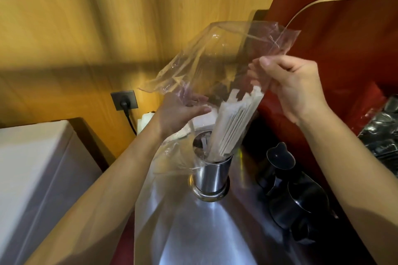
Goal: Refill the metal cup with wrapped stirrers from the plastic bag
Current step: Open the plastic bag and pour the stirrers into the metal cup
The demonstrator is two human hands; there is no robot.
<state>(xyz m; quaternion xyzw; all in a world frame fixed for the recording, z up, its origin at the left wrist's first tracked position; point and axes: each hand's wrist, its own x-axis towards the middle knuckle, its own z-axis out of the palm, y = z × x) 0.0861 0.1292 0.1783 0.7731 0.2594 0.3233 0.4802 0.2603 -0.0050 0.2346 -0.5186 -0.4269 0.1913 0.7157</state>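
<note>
A clear plastic bag hangs upended over a shiny metal cup on the steel counter. A bundle of white wrapped stirrers slants out of the bag, its lower ends inside the cup's mouth. My left hand grips the bag's left side, just left of the bundle. My right hand pinches the bag's upper right part, above and right of the cup. Part of the bag drapes over the cup's left rim.
Black pitchers stand right of the cup on the steel counter. A white appliance sits at the left. A wall socket with a black plug is behind. White napkins lie behind the cup. Foil packets are at far right.
</note>
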